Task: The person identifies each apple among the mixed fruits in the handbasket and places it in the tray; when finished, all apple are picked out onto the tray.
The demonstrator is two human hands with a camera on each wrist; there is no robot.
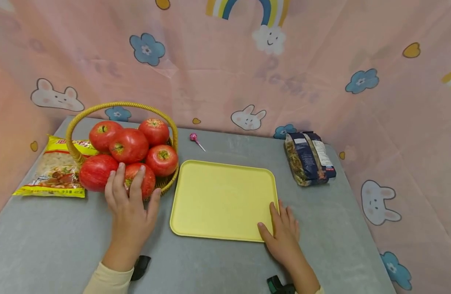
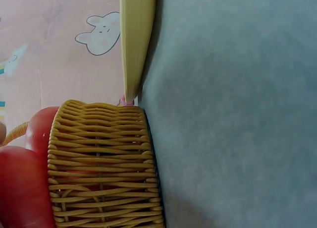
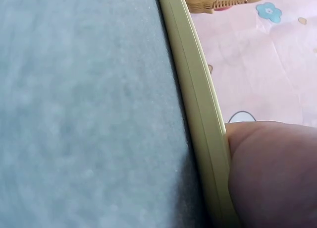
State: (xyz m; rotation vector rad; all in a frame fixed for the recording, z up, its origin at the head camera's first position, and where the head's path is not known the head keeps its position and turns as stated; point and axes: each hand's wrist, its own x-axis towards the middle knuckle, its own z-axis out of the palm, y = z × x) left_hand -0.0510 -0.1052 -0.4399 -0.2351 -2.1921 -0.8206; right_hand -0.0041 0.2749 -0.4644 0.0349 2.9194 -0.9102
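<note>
A wicker basket (image 2: 104, 163) with a yellow handle (image 1: 175, 139) holds several red apples (image 1: 129, 145). My left hand (image 1: 131, 212) lies over the front apple (image 1: 146, 179), its fingers spread and slightly bent against it; the palm side is hidden. To the right is a yellow rectangular tray (image 1: 225, 200), flat on the table. My right hand (image 1: 283, 237) rests at the tray's lower right corner, thumb on the rim and fingers extended along the right side. In the right wrist view part of that hand (image 3: 277, 173) touches the tray's edge (image 3: 198, 104).
A yellow-edged food bag (image 1: 58, 171) lies left of the basket. Behind the tray is a pink lollipop (image 1: 194, 137). A dark blue packet (image 1: 309, 158) stands at the back right of the grey table (image 1: 210, 265). Patterned pink cloth (image 1: 210, 73) hangs behind.
</note>
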